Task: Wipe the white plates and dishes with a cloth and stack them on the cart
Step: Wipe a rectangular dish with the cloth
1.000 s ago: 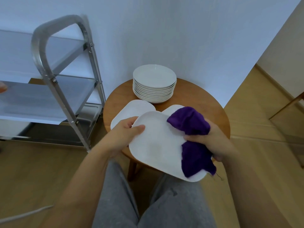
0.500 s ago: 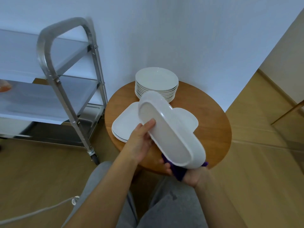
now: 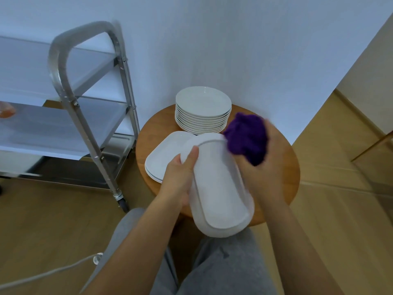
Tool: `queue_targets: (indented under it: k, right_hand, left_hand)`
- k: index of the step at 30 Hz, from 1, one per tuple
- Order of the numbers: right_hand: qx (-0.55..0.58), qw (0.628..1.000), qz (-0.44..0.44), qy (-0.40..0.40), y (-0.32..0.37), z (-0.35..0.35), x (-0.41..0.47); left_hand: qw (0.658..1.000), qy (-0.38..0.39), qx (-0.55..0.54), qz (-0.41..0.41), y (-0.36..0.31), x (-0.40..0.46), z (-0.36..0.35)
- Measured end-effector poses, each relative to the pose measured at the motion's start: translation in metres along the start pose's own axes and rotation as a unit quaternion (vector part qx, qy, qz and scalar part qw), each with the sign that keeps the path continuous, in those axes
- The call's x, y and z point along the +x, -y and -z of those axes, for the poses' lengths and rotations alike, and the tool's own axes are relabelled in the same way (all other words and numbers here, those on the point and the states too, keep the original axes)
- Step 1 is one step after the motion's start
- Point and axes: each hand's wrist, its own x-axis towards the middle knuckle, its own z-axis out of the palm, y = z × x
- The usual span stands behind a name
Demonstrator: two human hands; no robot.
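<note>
Since half a second ago my right hand [image 3: 262, 167] has come up from beneath the oblong dish [image 3: 219, 194], clutching the purple cloth [image 3: 246, 139] at its far end. My left hand [image 3: 180, 173] grips the dish's left edge above the round table [image 3: 282, 179]; beyond sit flat plates [image 3: 163, 156] and stacked bowls [image 3: 203, 109].

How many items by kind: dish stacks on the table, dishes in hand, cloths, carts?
Round plate stack: 1
Oblong plate stack: 1, on the table
Oblong dish, held by left hand: 1
Purple cloth, in right hand: 1
Cart: 1
Total: 5
</note>
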Motion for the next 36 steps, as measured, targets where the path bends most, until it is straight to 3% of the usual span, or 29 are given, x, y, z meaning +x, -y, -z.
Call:
queue_targets:
  k: [2,4,9,13,17,20,22,28,32,36]
  right_hand:
    - [-0.174,0.978,0.050,0.103,0.003,-0.018,-0.007]
    - [-0.256,0.957,0.068,0.122,0.005,-0.034,-0.021]
    - [-0.238,0.956,0.118,0.124,0.004,-0.041,-0.048]
    - [-0.232,0.948,0.126,0.177,-0.016,-0.024,-0.070]
    - [-0.216,0.963,0.017,0.159,-0.038,-0.016,-0.069]
    - [-0.148,0.973,-0.130,0.117,-0.045,-0.018,-0.061]
    - [-0.097,0.976,-0.183,0.067,-0.047,-0.017,-0.052]
    - [0.073,0.967,-0.242,-0.032,-0.042,-0.017,-0.038]
    - [0.086,0.961,-0.260,-0.046,-0.047,-0.021,-0.037]
    - [0.070,0.954,-0.286,-0.056,-0.056,-0.027,-0.039]
  left_hand:
    - [0.999,0.001,0.011,-0.031,-0.002,-0.003,-0.007]
    - [0.998,-0.013,0.004,-0.061,-0.003,-0.005,-0.009]
    - [0.991,-0.045,-0.121,-0.022,-0.008,-0.003,0.004]
    - [0.989,-0.081,-0.101,-0.071,-0.019,0.009,0.020]
    - [0.986,-0.058,-0.091,-0.127,-0.024,0.011,0.025]
    - [0.982,-0.064,-0.048,-0.170,-0.023,0.013,0.030]
    - [0.980,-0.061,-0.032,-0.188,-0.027,0.017,0.034]
    - [0.973,-0.060,-0.002,-0.225,-0.045,0.033,0.044]
    - [0.958,-0.063,0.048,-0.276,-0.044,0.043,0.046]
    - [0.924,-0.052,0.196,-0.325,-0.033,0.059,0.044]
